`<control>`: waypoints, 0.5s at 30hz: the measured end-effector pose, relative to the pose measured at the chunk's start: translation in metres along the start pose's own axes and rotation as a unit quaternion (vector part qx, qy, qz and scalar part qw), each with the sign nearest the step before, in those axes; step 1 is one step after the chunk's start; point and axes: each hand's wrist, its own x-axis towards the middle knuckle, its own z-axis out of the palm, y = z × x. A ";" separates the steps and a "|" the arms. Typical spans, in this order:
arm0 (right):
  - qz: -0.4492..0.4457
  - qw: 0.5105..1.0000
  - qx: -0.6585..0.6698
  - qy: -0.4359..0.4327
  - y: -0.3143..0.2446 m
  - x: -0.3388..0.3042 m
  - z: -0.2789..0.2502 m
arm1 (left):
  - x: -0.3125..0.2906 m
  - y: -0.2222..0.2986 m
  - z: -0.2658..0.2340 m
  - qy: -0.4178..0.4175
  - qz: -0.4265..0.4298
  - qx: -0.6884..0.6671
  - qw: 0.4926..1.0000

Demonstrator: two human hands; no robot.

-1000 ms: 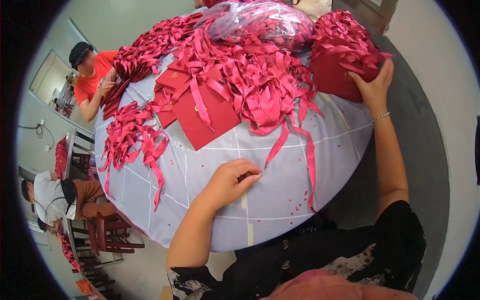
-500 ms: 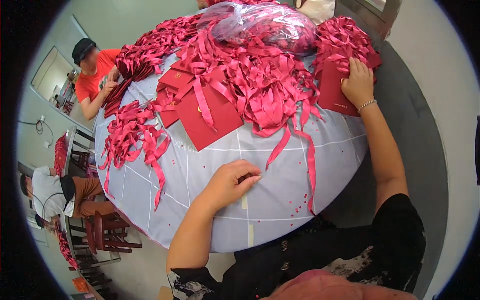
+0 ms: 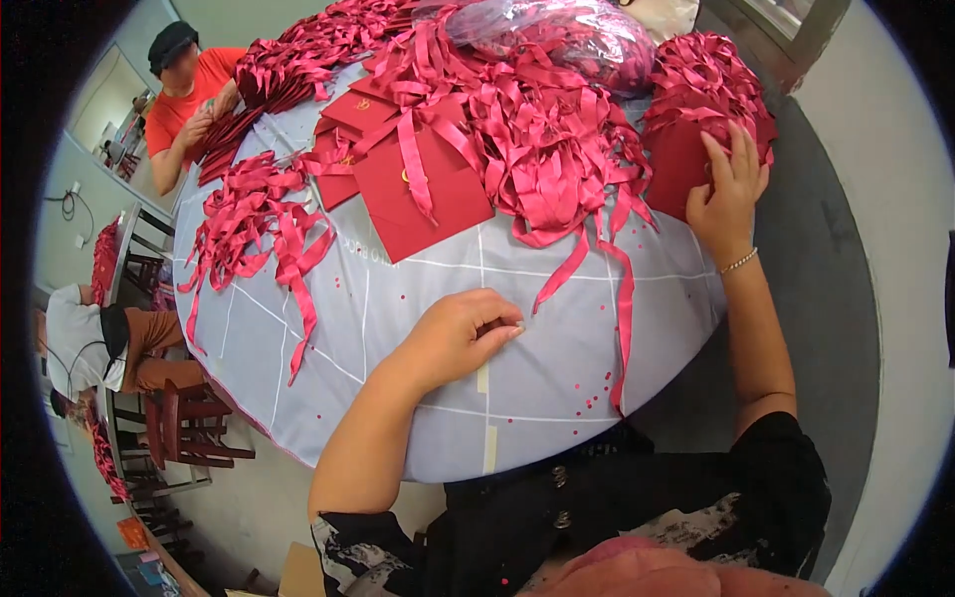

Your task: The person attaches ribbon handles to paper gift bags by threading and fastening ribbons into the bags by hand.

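My right hand (image 3: 729,194) lies over a red card folder (image 3: 676,164) on a stack at the table's right edge, fingers spread and touching its front. Pink ribbons (image 3: 701,75) bunch up at the far end of that stack. Near the middle of the table rests my left hand (image 3: 466,336), its thumb and fingers pinched together; whatever may be between them is too small to make out. Beyond it sits a loose red folder (image 3: 438,214) with a ribbon across it. A heap of ribbons (image 3: 552,164) spreads to that folder's right.
A clear plastic bag (image 3: 567,40) of red items stands at the back. More ribbons (image 3: 244,214) lie to the left, and red confetti bits (image 3: 597,398) dot the grey tablecloth (image 3: 418,298). A co-worker in orange (image 3: 204,75) handles folders at far left. A wall rises at right.
My right hand has drawn back toward me along the red folder, and its fingers have spread. My left hand keeps its pinched shape. The whole view has shifted slightly.
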 end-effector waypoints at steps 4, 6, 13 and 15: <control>-0.100 0.976 0.181 -0.063 -0.035 -0.012 -0.016 | 0.001 -0.001 0.000 0.003 0.018 0.007 1.000; -0.150 0.910 0.358 -0.149 -0.056 -0.018 -0.029 | 0.000 -0.001 0.001 0.008 0.017 -0.011 1.000; -0.187 0.627 0.553 -0.516 -0.079 -0.040 -0.100 | -0.002 -0.008 -0.003 0.087 0.007 0.011 0.996; -0.161 0.652 0.537 -0.511 -0.083 -0.044 -0.103 | -0.002 -0.014 -0.006 0.148 -0.041 0.001 0.988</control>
